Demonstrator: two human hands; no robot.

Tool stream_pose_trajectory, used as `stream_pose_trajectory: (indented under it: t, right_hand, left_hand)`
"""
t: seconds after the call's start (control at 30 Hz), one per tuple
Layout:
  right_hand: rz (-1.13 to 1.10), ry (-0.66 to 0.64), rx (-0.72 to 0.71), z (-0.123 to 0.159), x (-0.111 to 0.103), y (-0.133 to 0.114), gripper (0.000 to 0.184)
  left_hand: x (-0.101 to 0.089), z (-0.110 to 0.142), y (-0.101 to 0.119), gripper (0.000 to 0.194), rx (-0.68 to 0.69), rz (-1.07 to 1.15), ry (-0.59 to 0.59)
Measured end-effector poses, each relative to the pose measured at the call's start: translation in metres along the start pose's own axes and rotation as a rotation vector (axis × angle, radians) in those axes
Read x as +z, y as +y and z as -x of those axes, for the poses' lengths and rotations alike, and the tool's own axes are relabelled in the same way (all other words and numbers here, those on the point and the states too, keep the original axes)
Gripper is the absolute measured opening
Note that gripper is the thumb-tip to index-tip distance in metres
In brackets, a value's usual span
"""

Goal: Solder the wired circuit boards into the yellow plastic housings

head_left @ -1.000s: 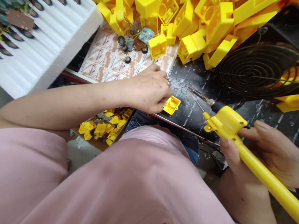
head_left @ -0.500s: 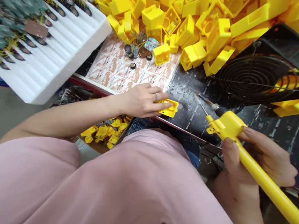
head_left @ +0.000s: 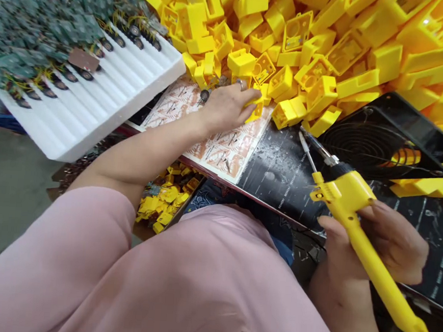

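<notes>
My left hand [head_left: 228, 107] is at the near edge of the heap, its fingers bent over a small yellow plastic housing [head_left: 255, 115]. The thumb is hidden beneath the hand. In my right hand [head_left: 397, 241] is a yellow soldering gun [head_left: 352, 209], gripped between thumb and fingers. Its metal tip and thin feed tube point up and left, over the black bench top [head_left: 278, 170]. A printed sheet [head_left: 222, 151] lies under my left hand. Just left of the fingers, a small round black part [head_left: 204, 95] shows.
Yellow housings [head_left: 251, 30] are piled along the back. A black fan with a wire guard [head_left: 361, 141] stands at right. At left, a white foam tray [head_left: 106, 111] carries many wired circuit boards [head_left: 56, 30]. Below the bench edge, a box holds loose yellow pieces [head_left: 165, 202].
My left hand has gone from the yellow piece at the bench edge up to the heap. That piece no longer shows at the edge. My right hand keeps the soldering gun; the view has shifted.
</notes>
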State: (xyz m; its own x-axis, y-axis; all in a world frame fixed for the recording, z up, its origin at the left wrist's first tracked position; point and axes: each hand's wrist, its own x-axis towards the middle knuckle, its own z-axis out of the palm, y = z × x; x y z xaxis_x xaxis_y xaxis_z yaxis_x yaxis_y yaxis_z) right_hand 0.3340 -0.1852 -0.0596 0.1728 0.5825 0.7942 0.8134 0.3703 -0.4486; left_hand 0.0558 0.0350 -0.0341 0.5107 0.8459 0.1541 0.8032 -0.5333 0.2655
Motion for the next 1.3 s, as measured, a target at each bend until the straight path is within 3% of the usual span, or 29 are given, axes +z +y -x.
stream_pose_trajectory:
  t: [0.1,0.17,0.2,0.27,0.33,0.4,0.5,0.6,0.67,0.8,0.87,1.03,1.13,1.3]
  right_hand:
    - [0.095,0.0,-0.162,-0.006,-0.001,-0.002,0.063]
    - [-0.028,-0.217,-0.215,-0.015,0.004,-0.004,0.052]
    - [-0.078,-0.314,-0.237,-0.021,0.008,-0.005,0.047]
    - [-0.077,-0.421,-0.281,-0.031,0.018,-0.006,0.037]
    - [-0.042,-0.419,-0.316,-0.036,0.027,-0.008,0.026]
    - [-0.038,-0.422,-0.321,-0.036,0.033,-0.009,0.024]
    - [-0.061,-0.467,-0.266,-0.031,0.037,-0.01,0.034]
    - [-0.017,-0.471,-0.273,-0.028,0.042,-0.011,0.03]
    - [0.019,-0.473,-0.298,-0.029,0.052,-0.012,0.024]
    - [0.047,-0.546,-0.335,-0.03,0.079,-0.012,0.029]
    - [0.079,-0.582,-0.356,-0.029,0.086,-0.012,0.023]
    - [0.21,-0.59,-0.403,-0.022,0.063,-0.016,0.021]
    - [0.174,-0.618,-0.452,-0.023,0.045,-0.02,0.029]
    - [0.001,-0.668,-0.419,-0.025,0.052,-0.019,0.036]
  left_hand:
    - [0.012,0.009,0.02,0.044,0.178,0.151,-0.175]
    - [0.008,0.019,0.031,0.041,0.314,0.178,-0.29]
    - [0.003,0.02,0.034,0.041,0.325,0.146,-0.286]
    - [-0.009,0.012,0.031,0.044,0.223,0.008,-0.16]
    - [-0.024,-0.008,0.019,0.05,0.013,-0.174,-0.034]
    - [-0.038,-0.029,0.001,0.061,-0.186,-0.327,-0.06]
    - [-0.055,-0.044,-0.02,0.069,-0.283,-0.322,-0.179]
    - [-0.067,-0.033,-0.024,0.066,-0.195,-0.199,-0.089]
    - [-0.07,-0.018,-0.019,0.061,-0.021,-0.118,-0.087]
    - [-0.053,0.008,-0.005,0.051,0.369,0.044,-0.486]
    - [-0.041,0.019,-0.001,0.049,0.371,0.006,-0.566]
    - [-0.029,0.058,0.0,0.067,0.144,-0.198,-0.325]
    - [-0.022,0.078,0.001,0.078,0.141,-0.192,-0.229]
    - [-0.011,0.08,0.012,0.056,0.272,-0.148,-0.247]
